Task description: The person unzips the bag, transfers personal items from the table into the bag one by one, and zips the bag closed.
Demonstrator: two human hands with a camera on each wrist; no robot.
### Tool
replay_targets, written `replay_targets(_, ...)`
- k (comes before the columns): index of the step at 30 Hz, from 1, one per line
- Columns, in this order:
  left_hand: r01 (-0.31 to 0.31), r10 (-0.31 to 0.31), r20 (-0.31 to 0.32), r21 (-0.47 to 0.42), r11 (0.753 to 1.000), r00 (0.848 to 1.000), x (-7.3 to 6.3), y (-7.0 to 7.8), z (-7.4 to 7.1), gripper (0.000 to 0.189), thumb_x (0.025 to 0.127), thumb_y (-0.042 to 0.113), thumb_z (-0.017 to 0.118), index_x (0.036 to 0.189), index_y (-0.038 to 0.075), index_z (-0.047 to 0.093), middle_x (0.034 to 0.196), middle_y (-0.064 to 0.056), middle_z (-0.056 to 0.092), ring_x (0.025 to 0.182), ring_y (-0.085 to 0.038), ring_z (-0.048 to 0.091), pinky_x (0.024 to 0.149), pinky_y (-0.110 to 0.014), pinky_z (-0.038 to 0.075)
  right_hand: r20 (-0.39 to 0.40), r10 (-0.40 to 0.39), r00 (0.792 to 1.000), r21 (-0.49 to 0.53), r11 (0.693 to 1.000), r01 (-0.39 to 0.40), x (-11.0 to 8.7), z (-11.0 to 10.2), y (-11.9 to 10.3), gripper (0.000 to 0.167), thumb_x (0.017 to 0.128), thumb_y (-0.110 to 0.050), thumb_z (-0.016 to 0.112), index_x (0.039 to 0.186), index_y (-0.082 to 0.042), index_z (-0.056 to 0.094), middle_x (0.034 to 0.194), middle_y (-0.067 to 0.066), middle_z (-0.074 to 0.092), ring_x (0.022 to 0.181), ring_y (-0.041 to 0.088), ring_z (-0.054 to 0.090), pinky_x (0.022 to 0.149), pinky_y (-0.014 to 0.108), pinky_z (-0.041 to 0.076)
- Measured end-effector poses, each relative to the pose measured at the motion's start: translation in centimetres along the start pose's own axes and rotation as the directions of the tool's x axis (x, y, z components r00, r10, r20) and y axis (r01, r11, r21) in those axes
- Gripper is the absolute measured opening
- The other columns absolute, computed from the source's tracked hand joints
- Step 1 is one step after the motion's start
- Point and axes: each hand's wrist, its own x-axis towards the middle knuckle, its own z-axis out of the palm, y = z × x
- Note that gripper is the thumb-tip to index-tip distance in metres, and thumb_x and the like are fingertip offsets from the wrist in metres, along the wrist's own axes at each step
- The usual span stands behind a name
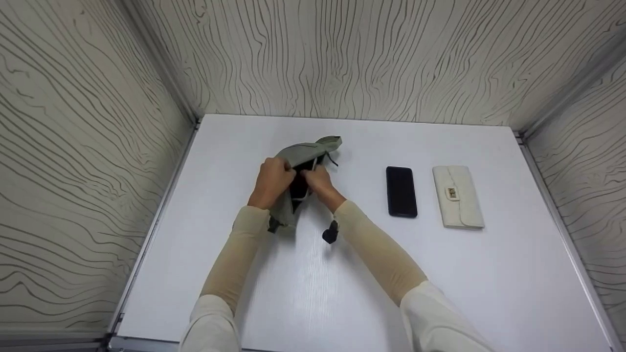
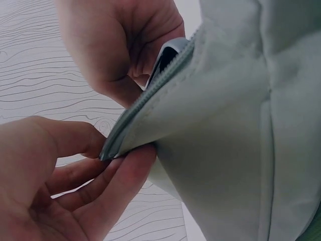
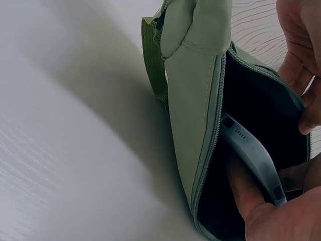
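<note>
White surface (image 1: 313,293), wood-grain walls (image 1: 313,58) enclosing. Green bag (image 3: 190,100) gaping; phone (image 1: 402,191), wallet (image 1: 462,205) lying right of it. Left hand (image 1: 272,183): fingers pinching zip edge (image 3: 218,115). Right hand (image 1: 320,182): fingers clamping grey device (image 3: 255,150) inside bag mouth. Risk: left fingers slipping, mouth sagging, device snagging on zip.

The left grip (image 2: 77,173) pinches the bag (image 2: 215,110) at the lower end of its zip (image 2: 153,92), while the right grip (image 2: 113,47) extends behind the zip, beside a grey-rimmed object (image 2: 173,44).
</note>
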Motion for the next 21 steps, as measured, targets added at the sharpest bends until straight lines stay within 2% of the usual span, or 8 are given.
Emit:
replay_targets(2,-0.004,0.004,-0.002,0.005,1.0,1.0,-0.01,0.0,0.01,0.039,0.094,0.005,0.064,0.062,0.015,0.046,0.06,0.004,0.042,0.054,-0.013,0.039,0.05,-0.029,0.033,0.006,0.008,1.0,0.02,1.0,-0.008,0.04,0.08,0.01,0.011,0.097,-0.018,0.057,0.096,-0.008,0.054,0.079,-0.001,0.05,0.067,0.014,0.049,0.062,0.027,0.041)
replay_targets(5,-0.004,0.004,0.0,0.007,1.0,1.0,-0.02,0.01,0.0,0.038,0.094,0.005,0.063,0.061,0.014,0.046,0.06,0.002,0.043,0.055,-0.014,0.04,0.051,-0.029,0.034,0.018,0.019,1.0,0.041,0.999,-0.02,0.08,0.19,0.05,0.01,0.098,-0.017,0.053,0.092,-0.011,0.05,0.072,-0.002,0.046,0.059,0.011,0.045,0.057,0.027,0.04)
replay_targets(21,0.01,-0.01,0.002,-0.031,0.999,1.0,-0.15,-0.17,0.17,0.036,0.094,0.006,0.063,0.063,0.015,0.046,0.062,0.002,0.044,0.056,-0.014,0.04,0.051,-0.03,0.034,0.017,0.025,1.0,0.046,0.999,-0.026,0.25,0.8,0.27,0.013,0.099,-0.018,0.051,0.099,-0.005,0.056,0.081,0.002,0.053,0.062,0.011,0.051,0.058,0.025,0.043)
